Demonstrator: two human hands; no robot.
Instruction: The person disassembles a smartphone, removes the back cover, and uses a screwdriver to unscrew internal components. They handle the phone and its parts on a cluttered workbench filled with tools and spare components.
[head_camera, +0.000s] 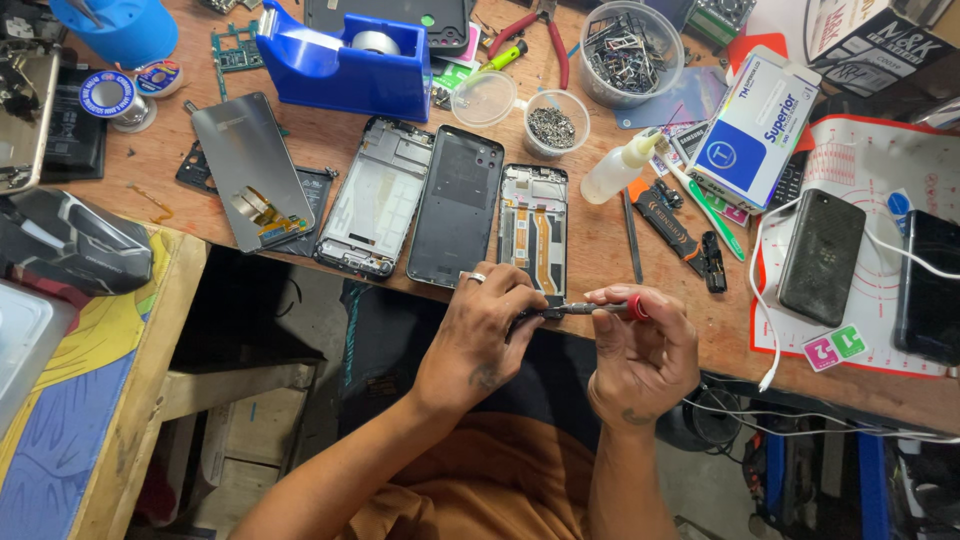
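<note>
**Screwdriver held at the bench edge**

The screwdriver (585, 309) is thin, with a grey metal shaft and a red cap, lying level just below the phone frame (533, 228). The wooden bench (320, 150) is crowded: a dark back cover (456, 205) left of the frame, a blue tape dispenser (345, 60) farther up. The left hand (485, 335) pinches the shaft tip; the right hand (640, 350) pinches the red cap, fingers curled.
</note>
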